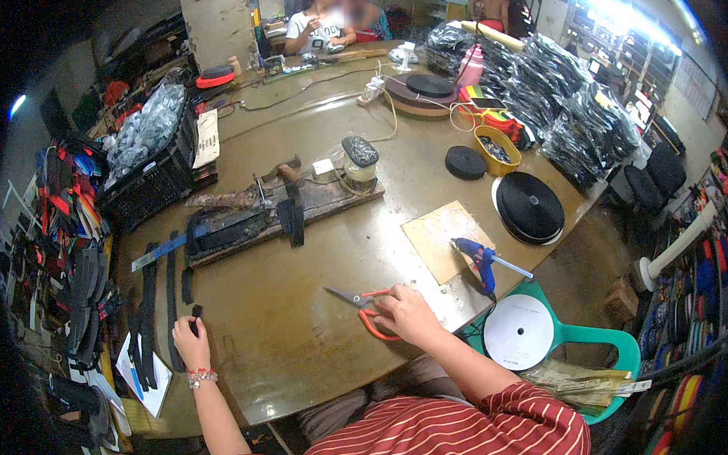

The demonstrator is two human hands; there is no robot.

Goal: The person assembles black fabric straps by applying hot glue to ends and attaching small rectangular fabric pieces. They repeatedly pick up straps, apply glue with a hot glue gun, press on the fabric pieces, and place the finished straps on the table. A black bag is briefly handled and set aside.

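Observation:
My right hand (411, 316) has its fingers closed on the red handles of a pair of scissors (375, 309). The scissors rest at the table's near middle, dark blades pointing left. Near the left edge of the table, my left hand (190, 343) pinches a short black strap piece (197, 311) between thumb and fingers. Long black straps (147, 316) lie just left of that hand, partly over a white sheet (161, 374) with a blue pen (136, 379). Another black strap (172, 305) runs beside them.
A worn wooden block (341, 196) with a hammer and black straps stands mid-table. A blue glue gun (481, 264) sits on a board (436, 234) at right. Black rolls (528, 207) lie beyond it. A green chair (589, 336) holds a white reel (519, 332). People (319, 29) sit across the table.

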